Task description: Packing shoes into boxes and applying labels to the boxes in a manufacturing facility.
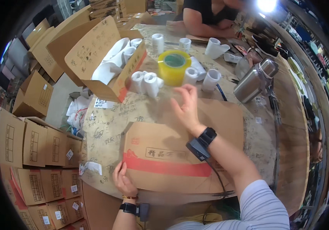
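A flat brown cardboard box (160, 138) with a red band lies before me on the table. My left hand (125, 180) is at its near left edge, fingers curled against the cardboard and gripping it there. Above the far part of the cardboard is my right hand (186, 109), thumb and fingers apart, holding nothing. Just beyond its fingertips stand a big roll of yellow tape (174, 67) and several white label rolls (211, 79). Both wrists wear a black strapped device, and a cable hangs from the right one.
An open carton (107, 65) with white rolls stands at the far left. A steel flask (254, 80) is at the right, a blue pen (222, 93) near it. Stacked cartons (37, 143) line the left side. Another person's arm (206, 28) rests on the far table edge.
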Available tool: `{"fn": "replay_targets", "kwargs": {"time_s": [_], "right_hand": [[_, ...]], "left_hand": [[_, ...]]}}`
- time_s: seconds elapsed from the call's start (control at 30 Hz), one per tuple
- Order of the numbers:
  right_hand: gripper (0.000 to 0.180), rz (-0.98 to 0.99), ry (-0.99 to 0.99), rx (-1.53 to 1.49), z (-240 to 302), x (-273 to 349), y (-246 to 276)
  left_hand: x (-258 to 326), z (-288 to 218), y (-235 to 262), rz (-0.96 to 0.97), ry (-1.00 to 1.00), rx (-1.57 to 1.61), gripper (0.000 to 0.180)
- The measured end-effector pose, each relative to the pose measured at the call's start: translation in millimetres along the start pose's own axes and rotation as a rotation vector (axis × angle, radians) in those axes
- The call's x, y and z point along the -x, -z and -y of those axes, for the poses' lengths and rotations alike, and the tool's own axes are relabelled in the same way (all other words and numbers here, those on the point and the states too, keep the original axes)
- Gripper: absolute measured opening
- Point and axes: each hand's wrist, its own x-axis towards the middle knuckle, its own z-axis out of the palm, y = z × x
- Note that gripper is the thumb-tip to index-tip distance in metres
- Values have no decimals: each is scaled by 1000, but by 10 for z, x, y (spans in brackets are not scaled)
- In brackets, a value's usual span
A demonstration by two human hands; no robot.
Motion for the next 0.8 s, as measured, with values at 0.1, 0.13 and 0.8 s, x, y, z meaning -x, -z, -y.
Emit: {"fn": "replay_targets", "kwargs": {"time_s": [0.1, 0.13, 0.8], "right_hand": [[39, -327, 89, 348, -125, -179, 327], [42, -425, 38, 417, -227, -229, 466], [19, 421, -171, -936, 1577, 1358, 268]], "left_hand": [[11, 10, -7, -6, -10, -8, 51], [17, 5, -4, -12, -9, -8, 50], [105, -1225, 913, -42, 233, 697, 46]]}}
